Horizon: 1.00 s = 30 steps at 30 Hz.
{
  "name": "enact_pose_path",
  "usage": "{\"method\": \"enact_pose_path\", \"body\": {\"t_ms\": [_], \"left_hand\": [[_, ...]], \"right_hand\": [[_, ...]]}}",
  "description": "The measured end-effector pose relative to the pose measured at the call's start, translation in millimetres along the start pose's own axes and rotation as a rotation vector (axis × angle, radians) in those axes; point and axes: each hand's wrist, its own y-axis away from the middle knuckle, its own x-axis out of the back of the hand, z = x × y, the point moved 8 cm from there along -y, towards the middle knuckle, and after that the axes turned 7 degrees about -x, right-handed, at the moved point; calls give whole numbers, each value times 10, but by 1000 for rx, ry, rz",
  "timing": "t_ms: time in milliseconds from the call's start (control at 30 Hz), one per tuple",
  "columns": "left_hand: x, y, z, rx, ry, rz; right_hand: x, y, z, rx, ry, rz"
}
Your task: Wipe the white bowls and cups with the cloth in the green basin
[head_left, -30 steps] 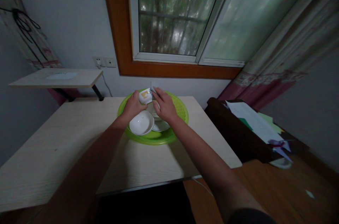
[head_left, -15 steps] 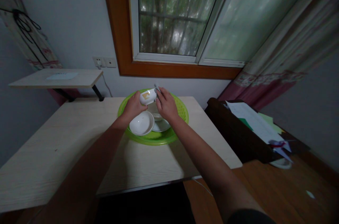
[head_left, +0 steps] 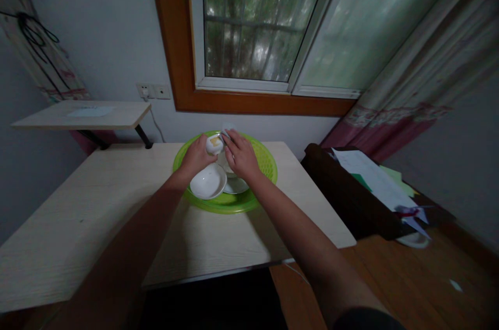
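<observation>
My left hand (head_left: 195,157) is closed around a small white cup (head_left: 214,143) with a yellow pattern, held above a green plastic basket (head_left: 268,162). At the cup's right end my right hand (head_left: 242,157) has its fingers bent round a thin greyish cloth (head_left: 228,127), pressed to or just beside the cup. Exactly how the cloth meets the cup is hidden by the fingers. Below the hands, a white bowl (head_left: 208,182) lies in the basket's front left. A white plate (head_left: 236,186) sits to its right, with another white dish (head_left: 225,162) partly covered behind them.
The basket stands on a pale wooden table (head_left: 113,205) against the wall. A raised shelf (head_left: 83,114) with a paper on it is at the left. To the right, beyond the table's edge, papers (head_left: 368,176) lie on a dark brown piece of furniture (head_left: 335,192).
The cup has turned in my left hand, so less of its length shows. My right hand has shifted slightly left, and more of the cloth sticks up above its fingers.
</observation>
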Motion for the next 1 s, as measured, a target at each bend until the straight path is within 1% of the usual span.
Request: {"method": "enact_pose_path", "body": {"t_ms": [67,133,233,333,533,600,667,767,867,933,1000], "left_hand": [[-12,1,2,-16,-3,3],[-16,4,8,-30,-7,7],[-10,5,12,-39,-18,12],[-9,1,4,-37,-33,11],[-66,2,39,-99,-24,-31],[-63,9,58,-101,-10,-34],[-49,18,63,-71,-21,-36],[-24,30,66,-18,-81,-49],[-5,36,100,-25,-128,-63],[0,39,125,-47,-134,-75],[1,42,139,-63,-125,-84]], "right_hand": [[0,-11,142,-88,0,41],[-12,-14,246,-143,-4,56],[-17,-14,274,-149,-11,49],[-2,-5,153,-85,-4,22],[-72,66,-285,183,49,-107],[-101,76,-345,207,75,-134],[-103,63,-329,172,87,-132],[-61,26,-203,58,86,-85],[-24,6,-65,-38,85,-42],[-33,9,-44,-40,84,-50],[-57,22,-95,9,88,-76]]}}
